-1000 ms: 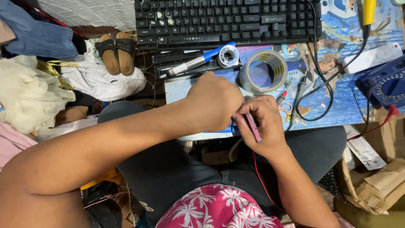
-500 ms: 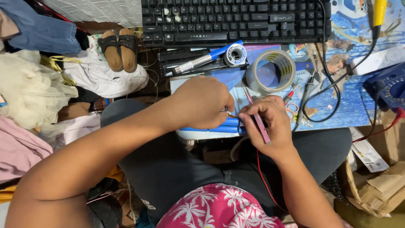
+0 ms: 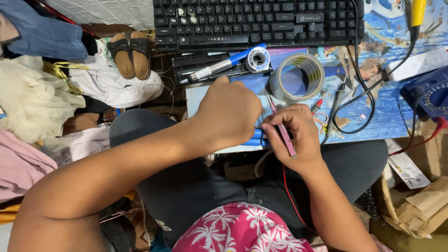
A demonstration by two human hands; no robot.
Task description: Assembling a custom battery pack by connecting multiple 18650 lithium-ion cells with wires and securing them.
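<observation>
- A home hobby corner used for electronics repair, not a proper workshop.
- A black keyboard (image 3: pixel 254 21) shares the cartoon-printed desk mat (image 3: pixel 373 100) with a solder spool (image 3: pixel 258 59), tape roll (image 3: pixel 297 77) and blue multimeter (image 3: pixel 431 95) with probe leads.
- Clothes (image 3: pixel 35 100) and sandals (image 3: pixel 129 53) are heaped on the floor beside the seat.
- Cardboard boxes (image 3: pixel 420 205) sit at the right.

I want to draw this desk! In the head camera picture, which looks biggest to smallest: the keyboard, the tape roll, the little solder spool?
1. Black keyboard, widest by far.
2. Tape roll.
3. Solder spool, clearly the smallest.
All three lie about equally far from the camera, so the order seems safe.
</observation>
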